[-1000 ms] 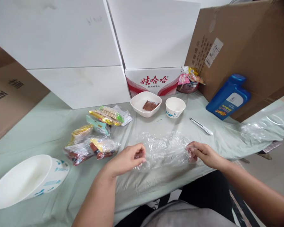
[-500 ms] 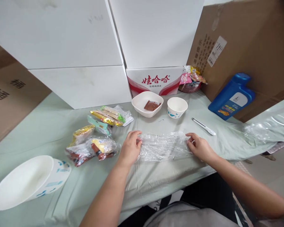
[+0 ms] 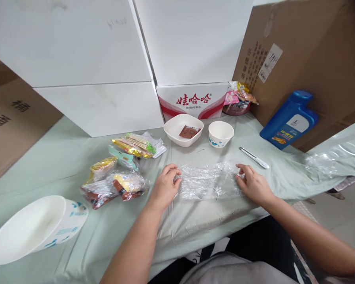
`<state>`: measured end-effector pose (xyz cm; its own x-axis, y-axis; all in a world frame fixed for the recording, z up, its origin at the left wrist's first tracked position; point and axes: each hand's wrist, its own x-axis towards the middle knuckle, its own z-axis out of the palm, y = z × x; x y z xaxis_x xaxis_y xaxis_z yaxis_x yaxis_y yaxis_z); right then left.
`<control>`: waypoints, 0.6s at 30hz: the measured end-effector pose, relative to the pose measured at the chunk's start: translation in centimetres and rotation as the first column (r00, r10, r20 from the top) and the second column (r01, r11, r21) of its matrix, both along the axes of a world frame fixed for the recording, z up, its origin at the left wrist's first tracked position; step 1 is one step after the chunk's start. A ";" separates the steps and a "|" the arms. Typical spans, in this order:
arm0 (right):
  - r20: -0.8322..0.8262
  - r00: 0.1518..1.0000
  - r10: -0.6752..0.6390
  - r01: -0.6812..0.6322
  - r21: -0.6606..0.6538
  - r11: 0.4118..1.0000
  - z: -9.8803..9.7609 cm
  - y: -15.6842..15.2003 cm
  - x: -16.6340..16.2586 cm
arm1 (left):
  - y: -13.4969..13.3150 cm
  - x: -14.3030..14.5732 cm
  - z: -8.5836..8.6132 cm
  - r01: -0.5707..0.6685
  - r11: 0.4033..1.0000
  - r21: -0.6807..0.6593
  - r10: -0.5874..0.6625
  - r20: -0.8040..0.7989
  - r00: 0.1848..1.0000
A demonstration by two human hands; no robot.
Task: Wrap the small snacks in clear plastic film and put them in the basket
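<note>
A crumpled sheet of clear plastic wrap (image 3: 208,180) lies flat on the pale green tablecloth (image 3: 195,221) in front of me. My left hand (image 3: 165,185) pinches its left edge with curled fingers. My right hand (image 3: 253,182) grips its right edge the same way. Both hands rest on the table, the wrap stretched between them.
Snack packets (image 3: 118,175) lie left of my left hand; a big white paper bowl (image 3: 32,228) lies on its side at far left. Behind the wrap stand a white dish with a brown sachet (image 3: 183,129), a small paper cup (image 3: 221,133), a utility knife (image 3: 253,157), a blue bottle (image 3: 290,120), and cardboard and white boxes.
Both hands moved away from me with the plastic wrap, from the table's near edge toward the middle, and lowered it flat onto the cloth. The wrap looks slightly more bunched.
</note>
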<state>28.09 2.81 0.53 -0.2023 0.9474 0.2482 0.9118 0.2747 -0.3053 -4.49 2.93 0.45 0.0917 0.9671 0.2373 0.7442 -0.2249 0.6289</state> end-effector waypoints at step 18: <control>0.132 0.880 0.456 -0.466 0.058 0.883 0.3 -0.1 -2.7 | -1.7 1.4 1.1 0.304 0.953 0.004 -0.285 -0.335 0.898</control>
<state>25.42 2.68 0.85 -0.6415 0.7164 0.2743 0.7022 0.6924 -0.1659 -3.05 1.21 1.58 0.4521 0.8699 0.1970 0.7999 -0.4931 0.3421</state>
